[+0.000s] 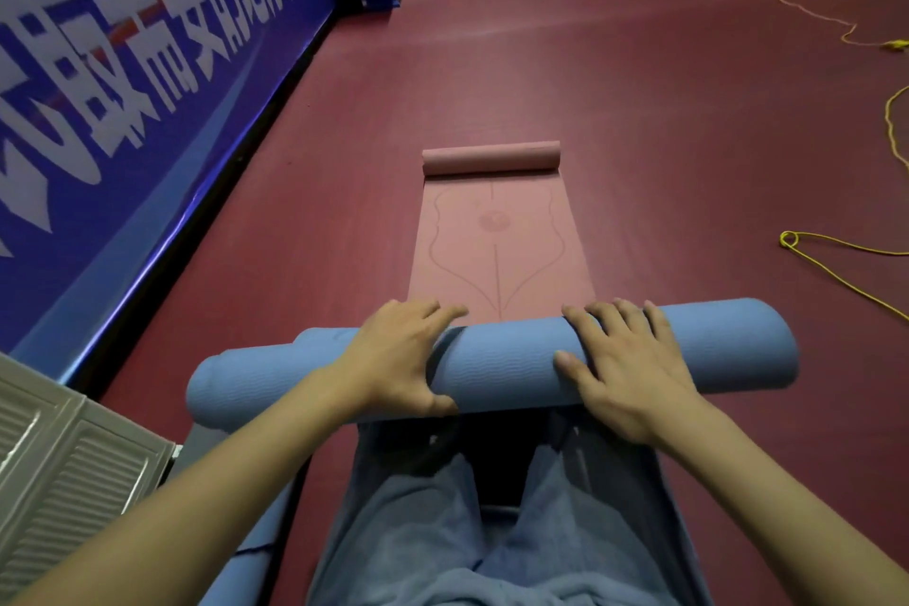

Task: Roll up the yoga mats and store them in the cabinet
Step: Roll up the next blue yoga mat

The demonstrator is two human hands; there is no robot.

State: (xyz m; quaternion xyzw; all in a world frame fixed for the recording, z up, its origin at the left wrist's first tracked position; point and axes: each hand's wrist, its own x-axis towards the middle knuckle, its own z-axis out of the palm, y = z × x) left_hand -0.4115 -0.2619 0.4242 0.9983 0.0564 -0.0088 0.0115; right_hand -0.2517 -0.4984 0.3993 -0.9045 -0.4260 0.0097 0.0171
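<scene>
Dark red sports flooring (639,89) carries our rolled blue foam yoga mat (516,354), near the pink mat's (497,241) near edge. Our left hand (398,354) and right hand (624,369) press it, fingers spread. Uneven pressure could telescope its already offset left end.

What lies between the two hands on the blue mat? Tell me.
In the head view, only a bare stretch of the rolled blue mat lies between the left hand and right hand.
</scene>
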